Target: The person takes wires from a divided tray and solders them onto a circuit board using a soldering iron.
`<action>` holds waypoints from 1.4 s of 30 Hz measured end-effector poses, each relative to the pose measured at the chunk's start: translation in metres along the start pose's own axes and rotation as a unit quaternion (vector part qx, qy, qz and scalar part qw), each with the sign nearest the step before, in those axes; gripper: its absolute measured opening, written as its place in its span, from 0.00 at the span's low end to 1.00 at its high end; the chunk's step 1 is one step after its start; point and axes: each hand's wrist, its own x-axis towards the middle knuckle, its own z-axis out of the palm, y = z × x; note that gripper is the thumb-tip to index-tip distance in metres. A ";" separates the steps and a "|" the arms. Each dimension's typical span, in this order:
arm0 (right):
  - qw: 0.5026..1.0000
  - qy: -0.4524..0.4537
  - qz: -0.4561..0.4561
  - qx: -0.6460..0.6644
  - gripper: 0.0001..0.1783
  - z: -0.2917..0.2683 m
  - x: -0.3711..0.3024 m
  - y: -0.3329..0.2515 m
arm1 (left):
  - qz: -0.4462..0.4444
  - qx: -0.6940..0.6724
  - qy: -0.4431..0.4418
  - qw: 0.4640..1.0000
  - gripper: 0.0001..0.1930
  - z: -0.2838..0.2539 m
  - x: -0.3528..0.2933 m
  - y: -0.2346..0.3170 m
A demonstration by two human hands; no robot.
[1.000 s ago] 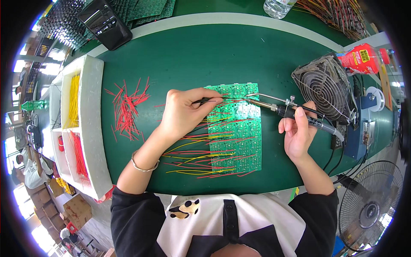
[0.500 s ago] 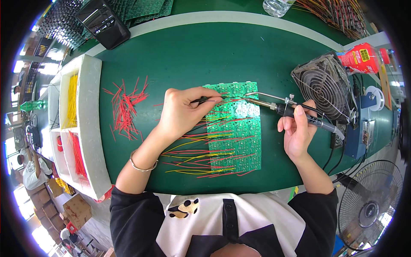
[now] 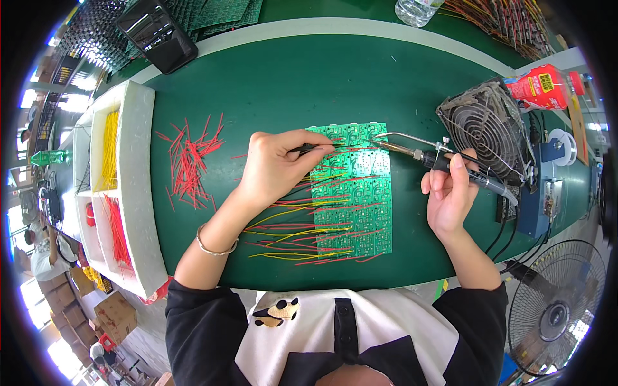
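Note:
A panel of green circuit boards [image 3: 373, 239] lies on the table in front of me. Red, yellow and black wires [image 3: 283, 227] fan out from it to the left. My left hand [image 3: 270, 168] pinches slim black tweezers [image 3: 301, 149] at the panel's upper left; their tips are hard to make out. In my right hand [image 3: 449, 196] is a soldering iron [image 3: 440, 163], its handle between thumb and fingers. A curved metal solder feed tube [image 3: 412, 137] is fixed to it, and tube end and iron tip meet over the panel's upper part.
Loose red wires [image 3: 192, 164] lie in a pile at left, beside a white foam tray [image 3: 143, 193] holding yellow and red wires. On the right are a grimy fan [image 3: 483, 128], a red bottle [image 3: 544, 89] and a blue machine [image 3: 535, 199]. A black device [image 3: 158, 37] stands far left.
The soldering iron's tip has shifted slightly away from me and to the right over the panel, my right hand moving with it. My left hand has stayed in place.

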 end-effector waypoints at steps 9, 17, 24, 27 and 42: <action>1.000 0.017 0.015 -0.005 0.09 0.004 -0.001 -0.005 | 0.124 0.105 0.049 0.986 0.05 -0.018 0.006 0.003; 0.999 0.015 -0.007 0.052 0.09 -0.005 -0.008 -0.010 | 0.142 0.229 0.223 0.937 0.06 -0.066 0.004 0.037; 0.999 -0.008 0.003 0.051 0.09 -0.012 -0.010 -0.002 | 0.123 0.141 0.045 0.981 0.06 -0.004 -0.024 0.040; 0.999 -0.007 0.010 0.050 0.09 -0.014 -0.010 -0.002 | 0.134 0.092 0.046 0.986 0.06 0.008 -0.024 0.030; 0.998 -0.023 0.030 0.051 0.09 -0.018 -0.015 -0.001 | 0.162 0.090 0.020 0.982 0.09 0.016 -0.028 0.016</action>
